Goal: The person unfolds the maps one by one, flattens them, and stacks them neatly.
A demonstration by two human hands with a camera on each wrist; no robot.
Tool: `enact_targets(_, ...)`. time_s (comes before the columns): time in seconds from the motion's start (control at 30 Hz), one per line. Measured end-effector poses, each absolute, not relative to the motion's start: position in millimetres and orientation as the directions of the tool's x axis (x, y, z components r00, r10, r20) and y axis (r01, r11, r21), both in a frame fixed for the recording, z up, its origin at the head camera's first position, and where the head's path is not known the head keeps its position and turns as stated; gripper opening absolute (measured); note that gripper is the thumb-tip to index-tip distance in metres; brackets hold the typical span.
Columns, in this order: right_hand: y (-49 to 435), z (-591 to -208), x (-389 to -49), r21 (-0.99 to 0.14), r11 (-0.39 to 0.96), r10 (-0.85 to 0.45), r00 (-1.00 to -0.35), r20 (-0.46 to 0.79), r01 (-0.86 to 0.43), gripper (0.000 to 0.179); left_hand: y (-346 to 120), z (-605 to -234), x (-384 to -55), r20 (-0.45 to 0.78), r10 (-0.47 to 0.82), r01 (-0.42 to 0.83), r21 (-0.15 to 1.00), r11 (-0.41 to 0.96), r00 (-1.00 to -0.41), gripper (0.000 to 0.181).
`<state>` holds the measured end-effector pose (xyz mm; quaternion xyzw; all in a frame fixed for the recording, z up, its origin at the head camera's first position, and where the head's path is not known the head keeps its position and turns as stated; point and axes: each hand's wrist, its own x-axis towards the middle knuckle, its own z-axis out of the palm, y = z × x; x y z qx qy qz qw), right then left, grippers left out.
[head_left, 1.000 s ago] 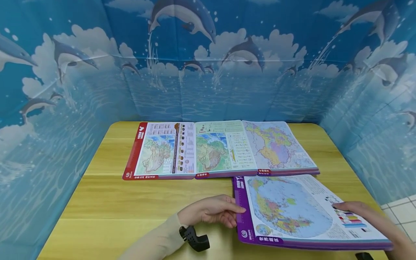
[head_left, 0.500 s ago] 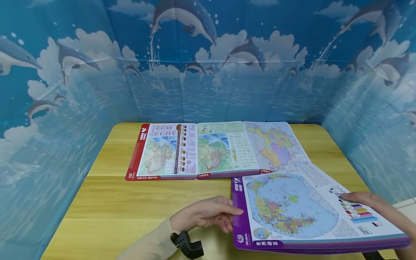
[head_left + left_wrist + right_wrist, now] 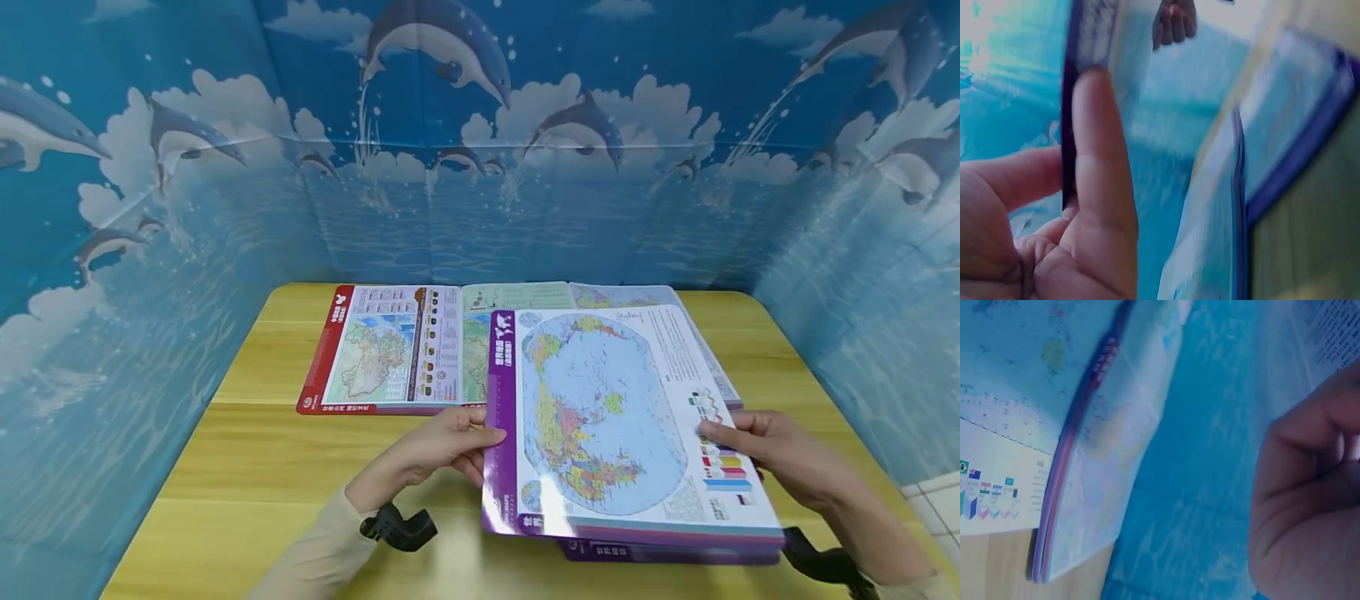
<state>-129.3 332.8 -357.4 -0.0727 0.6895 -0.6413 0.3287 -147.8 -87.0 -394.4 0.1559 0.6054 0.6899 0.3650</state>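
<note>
A folded world map (image 3: 600, 417) with a purple left border is held up above the table, tilted. My left hand (image 3: 446, 446) pinches its purple edge, thumb on top and fingers behind; in the left wrist view the left hand (image 3: 1100, 187) has the edge between thumb and fingers. My right hand (image 3: 780, 454) grips the opposite side, thumb on the printed face; the right wrist view shows that hand (image 3: 1310, 512) curled at the sheet's side. Below lies another purple-edged map (image 3: 675, 554), mostly hidden in the head view.
Unfolded along the table's back lies a red-bordered map (image 3: 375, 350) of several panels, its right part covered by the held map. The yellow wood-grain table (image 3: 247, 483) is enclosed by dolphin-print curtains (image 3: 450, 208) at the back and sides.
Both hands have lifted the world map and carried it left and towards the back, over the red-bordered map. Another purple-edged map has come into sight beneath it.
</note>
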Motion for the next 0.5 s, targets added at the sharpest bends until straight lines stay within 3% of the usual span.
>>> enact_targets(0.1, 314.8, -367.8, -135.3, -0.921, 0.358, -0.372, -0.880, -0.294, 0.156, 0.030, -97.3, -400.4, -155.5, -0.210, 0.617, -0.213, 0.974, 0.070, -0.758, 0.024)
enact_targets(0.2, 295.9, -376.4, -143.1, -0.880, 0.466, -0.267, -0.934, -0.239, 0.092, 0.039, -107.3, -406.3, -163.2, -0.185, 0.543, -0.131, 0.982, 0.138, -0.819, 0.023)
enact_targets(0.37, 268.3, -390.1, -162.5, -0.867, 0.489, -0.207, -0.953, -0.220, 0.094, 0.041, -124.2, -413.7, -176.0, -0.117, 0.436, -0.002, 0.967, 0.254, -0.892, 0.024)
enact_targets(0.5, 251.1, -403.0, -180.6, -0.864, 0.496, -0.169, -0.966, -0.196, 0.088, 0.045, -137.6, -420.9, -186.0, -0.101, 0.364, 0.021, 0.949, 0.315, -0.926, 0.024)
